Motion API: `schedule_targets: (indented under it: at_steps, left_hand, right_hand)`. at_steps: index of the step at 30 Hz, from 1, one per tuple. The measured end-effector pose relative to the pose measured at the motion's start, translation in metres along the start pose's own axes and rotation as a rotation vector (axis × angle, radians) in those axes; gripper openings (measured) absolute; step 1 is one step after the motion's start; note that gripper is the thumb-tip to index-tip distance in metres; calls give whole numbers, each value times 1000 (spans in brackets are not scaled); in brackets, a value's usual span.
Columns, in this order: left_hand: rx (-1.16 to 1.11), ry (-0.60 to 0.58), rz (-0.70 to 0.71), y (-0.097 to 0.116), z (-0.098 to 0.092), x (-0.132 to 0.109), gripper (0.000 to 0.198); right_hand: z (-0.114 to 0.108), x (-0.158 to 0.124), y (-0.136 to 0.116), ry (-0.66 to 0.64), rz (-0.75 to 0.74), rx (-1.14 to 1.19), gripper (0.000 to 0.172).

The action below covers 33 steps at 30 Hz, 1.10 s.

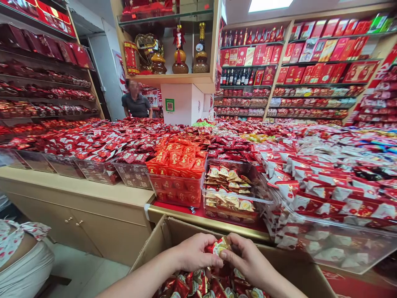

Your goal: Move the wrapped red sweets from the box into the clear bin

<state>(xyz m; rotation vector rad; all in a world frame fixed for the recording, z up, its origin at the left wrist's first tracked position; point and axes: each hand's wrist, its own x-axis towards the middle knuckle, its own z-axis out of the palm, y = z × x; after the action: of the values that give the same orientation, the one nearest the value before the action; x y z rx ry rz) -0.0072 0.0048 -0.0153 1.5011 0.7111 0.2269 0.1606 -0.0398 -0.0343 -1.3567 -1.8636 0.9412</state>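
Between my two hands is a small red and gold wrapped candy packet. My left hand grips its left side with thumb and fingers, and my right hand pinches the right side. Both hands are over an open cardboard box. Below them in the box lie many similar red and gold packets. Just beyond the box stands a clear plastic bin partly filled with gold and red packets. The undersides of my fingers are hidden.
A bin of bright red packets stands left of centre, and a large bin of white and red packets is at the right. A person stands behind the counter. Another person's white clothing shows at lower left, near the cabinet.
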Motion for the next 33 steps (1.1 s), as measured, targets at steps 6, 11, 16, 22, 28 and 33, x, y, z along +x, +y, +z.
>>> schedule_targets:
  at_steps: [6,11,16,22,28,33]
  left_hand:
    - [28,-33,-4,-2,-3,0,29]
    - [40,-42,-34,-1,-2,0,24]
    - [206,43,-19,0,0,-1,18]
    - [390,59,-22,-9,-3,1,19]
    - [520,111,-85,-16,-4,2,29]
    - [603,115,-103,-17,-7,2,34]
  right_hand:
    - [0,-1,-4,36,10,-43,24]
    - [-1,-2,-9,26,1,-63,24]
    - [1,-1,-8,27,-16,-133,21]
    - [3,-2,-3,-7,-29,-247,19]
    - [5,-2,-2,-42,-14,-221,18]
    - [7,-3,1,-57,11,-213,18]
